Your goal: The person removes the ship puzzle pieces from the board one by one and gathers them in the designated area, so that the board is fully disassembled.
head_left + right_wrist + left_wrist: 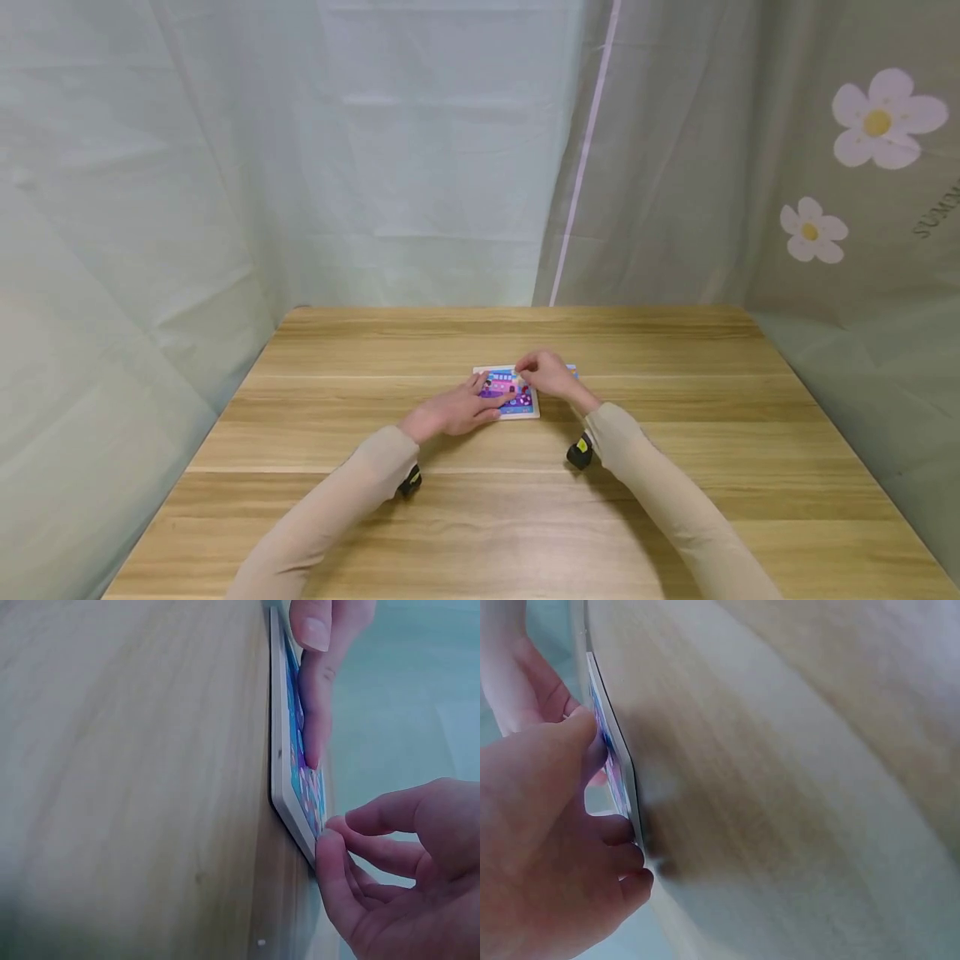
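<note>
A flat picture puzzle (521, 409) in a white frame lies on the table, its print pink, purple and blue. My left hand (459, 408) rests across its left part, fingers extended over the picture; in the right wrist view an extended left finger (319, 712) touches the printed face. At the puzzle's upper right, my right hand (549, 374) pinches with thumb and fingertips what looks like a small puzzle piece, mostly hidden by the fingers. The right wrist view shows those right fingertips (334, 831) meeting at the edge of the puzzle (279, 750).
Beyond the right hand, a blue printed edge (573, 368) shows, mostly covered by that hand. The wooden table (480, 517) extends around the puzzle. Pale curtains (420, 167) hang behind and at both sides.
</note>
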Action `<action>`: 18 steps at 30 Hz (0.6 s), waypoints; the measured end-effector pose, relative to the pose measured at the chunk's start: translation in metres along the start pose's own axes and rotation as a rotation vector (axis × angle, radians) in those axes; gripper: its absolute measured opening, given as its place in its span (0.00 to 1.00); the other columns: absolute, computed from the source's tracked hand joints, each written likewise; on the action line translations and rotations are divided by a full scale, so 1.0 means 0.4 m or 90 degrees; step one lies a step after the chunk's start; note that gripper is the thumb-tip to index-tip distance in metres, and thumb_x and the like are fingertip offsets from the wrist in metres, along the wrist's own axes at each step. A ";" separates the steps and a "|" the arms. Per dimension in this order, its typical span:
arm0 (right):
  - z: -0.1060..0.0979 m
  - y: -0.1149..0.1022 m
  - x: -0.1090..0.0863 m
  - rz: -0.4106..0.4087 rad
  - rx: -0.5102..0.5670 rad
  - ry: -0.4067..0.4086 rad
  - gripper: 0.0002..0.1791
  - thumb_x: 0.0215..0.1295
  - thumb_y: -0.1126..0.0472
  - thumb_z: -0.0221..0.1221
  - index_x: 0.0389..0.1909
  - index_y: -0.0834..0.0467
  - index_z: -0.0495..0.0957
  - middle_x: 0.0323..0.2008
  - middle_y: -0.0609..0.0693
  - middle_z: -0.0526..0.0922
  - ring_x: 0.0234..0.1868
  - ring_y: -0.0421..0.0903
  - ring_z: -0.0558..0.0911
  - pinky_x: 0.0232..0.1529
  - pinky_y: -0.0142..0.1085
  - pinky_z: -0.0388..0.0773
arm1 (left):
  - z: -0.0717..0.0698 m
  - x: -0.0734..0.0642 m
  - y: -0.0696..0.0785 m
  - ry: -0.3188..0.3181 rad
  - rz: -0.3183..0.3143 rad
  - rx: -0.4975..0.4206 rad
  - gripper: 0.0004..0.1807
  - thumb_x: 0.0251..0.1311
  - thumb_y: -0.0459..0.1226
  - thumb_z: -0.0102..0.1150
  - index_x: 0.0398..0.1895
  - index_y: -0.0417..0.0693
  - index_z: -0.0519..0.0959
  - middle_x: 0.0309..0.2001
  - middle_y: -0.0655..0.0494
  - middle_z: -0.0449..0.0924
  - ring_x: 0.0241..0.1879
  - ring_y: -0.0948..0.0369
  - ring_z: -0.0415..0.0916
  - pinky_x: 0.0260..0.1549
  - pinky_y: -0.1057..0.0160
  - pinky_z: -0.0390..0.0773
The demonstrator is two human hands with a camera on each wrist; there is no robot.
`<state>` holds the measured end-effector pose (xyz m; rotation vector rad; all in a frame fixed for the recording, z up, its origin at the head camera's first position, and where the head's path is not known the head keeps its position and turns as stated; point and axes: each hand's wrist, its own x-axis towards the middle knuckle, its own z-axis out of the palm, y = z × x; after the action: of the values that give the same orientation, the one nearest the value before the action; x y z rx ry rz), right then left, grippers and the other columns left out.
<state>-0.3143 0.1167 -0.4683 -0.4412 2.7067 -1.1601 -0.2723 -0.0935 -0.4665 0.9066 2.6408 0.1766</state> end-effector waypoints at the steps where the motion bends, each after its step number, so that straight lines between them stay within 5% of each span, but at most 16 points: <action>1: 0.001 -0.001 0.000 -0.001 -0.009 -0.001 0.10 0.65 0.68 0.56 0.43 0.64 0.82 0.44 0.59 0.85 0.43 0.49 0.81 0.46 0.38 0.81 | 0.000 0.000 0.001 -0.004 -0.001 0.006 0.26 0.74 0.54 0.33 0.74 0.74 0.53 0.77 0.36 0.36 0.76 0.41 0.38 0.70 0.40 0.56; 18: 0.017 -0.002 0.011 0.024 0.017 -0.002 0.11 0.59 0.69 0.57 0.42 0.66 0.82 0.35 0.56 0.83 0.35 0.44 0.78 0.37 0.31 0.76 | -0.004 0.002 0.011 -0.007 0.001 0.016 0.27 0.74 0.53 0.36 0.75 0.69 0.55 0.76 0.34 0.38 0.76 0.40 0.40 0.70 0.40 0.56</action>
<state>-0.3166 0.1101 -0.4724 -0.3849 2.6823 -1.1826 -0.2711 -0.0895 -0.4644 0.9152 2.6376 0.1382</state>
